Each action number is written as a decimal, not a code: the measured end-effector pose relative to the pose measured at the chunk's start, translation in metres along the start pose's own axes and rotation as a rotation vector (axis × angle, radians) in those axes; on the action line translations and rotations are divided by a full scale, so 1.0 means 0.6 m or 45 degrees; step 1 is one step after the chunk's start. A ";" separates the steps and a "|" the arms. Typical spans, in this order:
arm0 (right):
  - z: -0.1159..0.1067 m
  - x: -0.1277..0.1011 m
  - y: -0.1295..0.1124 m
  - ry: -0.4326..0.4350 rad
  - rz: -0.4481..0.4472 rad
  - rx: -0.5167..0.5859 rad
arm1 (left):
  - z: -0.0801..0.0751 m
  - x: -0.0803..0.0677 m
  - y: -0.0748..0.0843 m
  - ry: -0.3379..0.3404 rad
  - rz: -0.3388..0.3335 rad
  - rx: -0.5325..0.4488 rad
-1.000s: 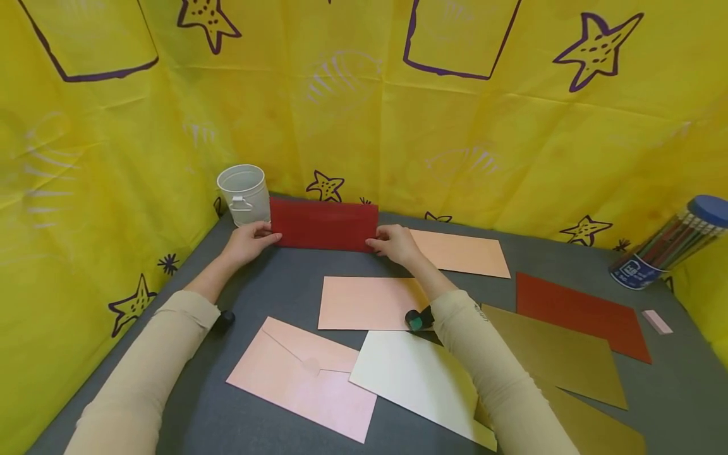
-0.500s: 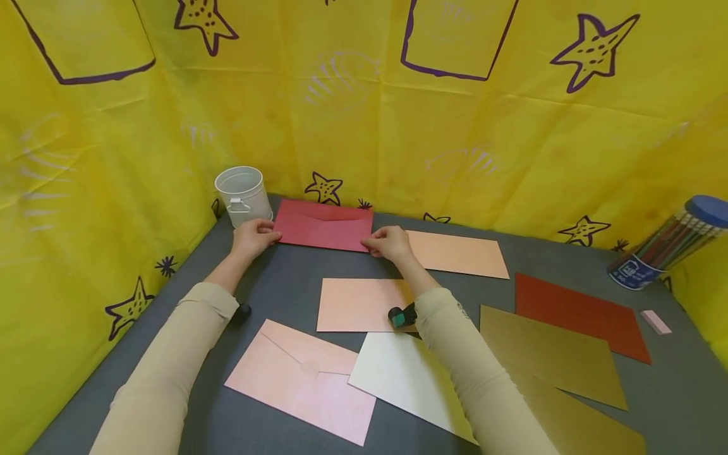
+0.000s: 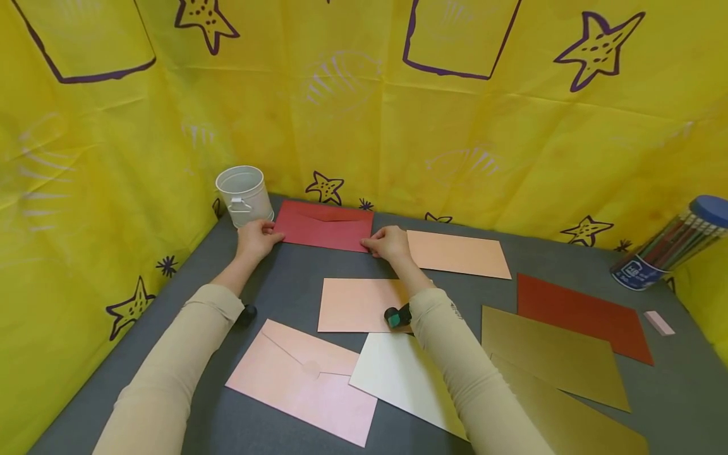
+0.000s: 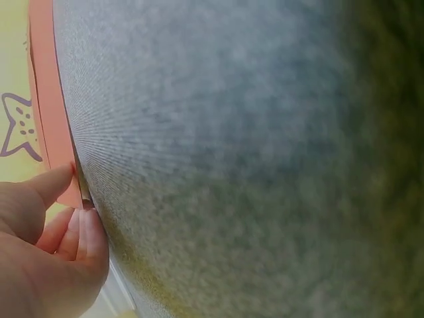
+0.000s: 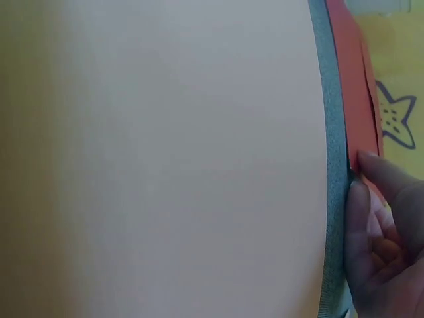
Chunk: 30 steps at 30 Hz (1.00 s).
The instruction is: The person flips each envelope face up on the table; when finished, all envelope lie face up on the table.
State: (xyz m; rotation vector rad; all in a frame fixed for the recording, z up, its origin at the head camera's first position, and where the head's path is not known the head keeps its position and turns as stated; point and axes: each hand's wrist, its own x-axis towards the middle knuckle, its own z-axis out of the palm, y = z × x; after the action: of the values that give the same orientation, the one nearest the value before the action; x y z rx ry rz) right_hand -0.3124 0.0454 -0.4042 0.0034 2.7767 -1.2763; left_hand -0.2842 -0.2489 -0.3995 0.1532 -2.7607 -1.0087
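Head view — red envelope (image 3: 324, 226) flat on grey surface (image 3: 284, 278), left hand (image 3: 257, 239) and right hand (image 3: 390, 243) fingers pinching its ends — white bucket (image 3: 244, 194) just beside, peach envelope (image 3: 457, 253) alongside.

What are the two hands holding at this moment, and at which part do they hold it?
Both hold the red envelope at its near corners: the left hand pinches the left one, the right hand the right one.

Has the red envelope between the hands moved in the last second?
Yes. The red envelope, held by the left hand and right hand, has tipped from upright to nearly flat on the table, beside the white bucket.
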 end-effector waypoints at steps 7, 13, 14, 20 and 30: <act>0.004 0.004 0.000 0.013 0.012 -0.030 | 0.004 0.001 -0.004 0.023 0.061 0.053; 0.003 0.003 -0.001 0.025 -0.001 -0.027 | 0.005 0.003 -0.004 0.012 0.112 0.093; 0.003 0.002 -0.001 0.027 -0.004 -0.024 | 0.005 0.004 -0.004 0.007 0.115 0.093; 0.004 0.000 0.001 0.037 -0.027 -0.023 | 0.004 0.003 -0.003 -0.013 0.129 0.106; 0.007 0.001 0.005 0.008 -0.065 -0.029 | 0.009 0.000 -0.006 0.006 0.190 0.140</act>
State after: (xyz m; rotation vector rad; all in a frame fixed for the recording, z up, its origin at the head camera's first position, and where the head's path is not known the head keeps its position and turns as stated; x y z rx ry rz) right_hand -0.3126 0.0444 -0.4094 -0.0656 2.8138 -1.2573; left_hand -0.2853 -0.2483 -0.4059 -0.0347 -2.7758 -0.8195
